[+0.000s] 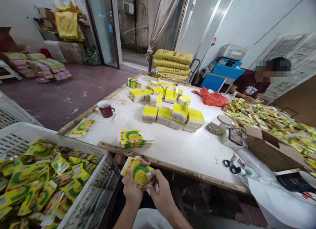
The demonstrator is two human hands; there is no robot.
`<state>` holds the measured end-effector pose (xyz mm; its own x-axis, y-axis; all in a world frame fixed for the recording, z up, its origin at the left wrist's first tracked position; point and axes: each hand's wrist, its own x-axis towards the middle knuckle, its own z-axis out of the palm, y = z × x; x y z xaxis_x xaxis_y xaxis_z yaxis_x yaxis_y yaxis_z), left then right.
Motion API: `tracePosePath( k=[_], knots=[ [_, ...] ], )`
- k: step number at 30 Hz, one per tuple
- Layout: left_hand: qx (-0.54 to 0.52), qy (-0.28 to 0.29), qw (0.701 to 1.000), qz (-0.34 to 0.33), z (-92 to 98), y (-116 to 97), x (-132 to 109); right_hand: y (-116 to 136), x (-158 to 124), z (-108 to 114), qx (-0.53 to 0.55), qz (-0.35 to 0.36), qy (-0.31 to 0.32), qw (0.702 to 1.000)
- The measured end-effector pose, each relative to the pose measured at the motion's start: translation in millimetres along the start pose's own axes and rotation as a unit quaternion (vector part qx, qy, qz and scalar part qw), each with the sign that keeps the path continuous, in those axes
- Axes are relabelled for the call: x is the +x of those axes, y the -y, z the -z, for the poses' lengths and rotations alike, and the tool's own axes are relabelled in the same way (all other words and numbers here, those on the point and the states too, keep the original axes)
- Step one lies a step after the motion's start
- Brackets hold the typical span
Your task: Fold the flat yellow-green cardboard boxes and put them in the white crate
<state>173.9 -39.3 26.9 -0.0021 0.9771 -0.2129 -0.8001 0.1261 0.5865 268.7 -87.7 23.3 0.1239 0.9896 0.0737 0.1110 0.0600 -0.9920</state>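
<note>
The left hand [132,187] holds a rectangular yellow-and-green printed card packet [138,172], the right hand [161,189] pinching its edge, beside a white, wood-edged worktop [177,150].

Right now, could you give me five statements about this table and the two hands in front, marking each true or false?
1. The left hand and right hand both touch one yellow-and-green packet. True.
2. The mug stands on the floor. False: the mug is up on the table.
3. A red bag lies on the table. True.
4. The white basket holds many packets. True.
5. The scissors lie in the basket. False: the scissors are on the table.
</note>
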Motion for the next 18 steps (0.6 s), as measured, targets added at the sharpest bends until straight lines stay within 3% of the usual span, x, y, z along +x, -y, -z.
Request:
tracePosePath(
  k=[5, 11, 15, 18],
  knots=[
    [0.022, -0.001, 1.0, 0.022, 2.5, -1.7, 3.8, 1.9, 2.9, 0.5, 0.0, -0.017, 0.007, 1.0],
    [0.02, 0.026, 0.999, 0.011, -4.9, -6.4, 7.6, 0.4, 4.7, 1.1, 0.115, -0.067, 0.047, 0.99],
    [-0.013, -0.01, 1.0, 0.005, -8.0, -6.6, 7.1, -4.4, 1.6, -2.6, 0.176, -0.081, 0.068, 0.979],
    [0.001, -0.04, 0.999, -0.009, -3.4, -3.4, 6.6, -5.1, -1.3, -6.2, 0.143, -0.103, 0.096, 0.98]
  ],
)
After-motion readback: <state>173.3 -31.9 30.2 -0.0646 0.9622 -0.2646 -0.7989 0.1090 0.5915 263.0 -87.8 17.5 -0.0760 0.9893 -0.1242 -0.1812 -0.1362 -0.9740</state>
